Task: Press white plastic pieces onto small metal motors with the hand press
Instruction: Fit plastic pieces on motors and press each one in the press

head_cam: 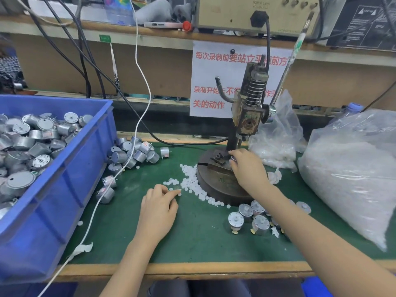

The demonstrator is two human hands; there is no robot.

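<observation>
The hand press (248,116) stands on a round metal base (216,183) on the green mat. My right hand (248,166) rests on that base under the ram, its fingers curled round a small metal motor (232,162) that is mostly hidden. My left hand (158,209) lies on the mat, fingertips pinching a white plastic piece (179,192) at the edge of a scatter of white plastic pieces (192,183). Several loose motors (132,153) lie left of the press. More motors (252,217), with white pieces on top, sit near the front.
A blue bin (70,189) full of motors fills the left side. Clear bags of white pieces (353,168) stand at the right. A white cable (120,174) crosses the mat. The press lever (291,61) rises to the upper right. A printed notice (214,82) hangs behind.
</observation>
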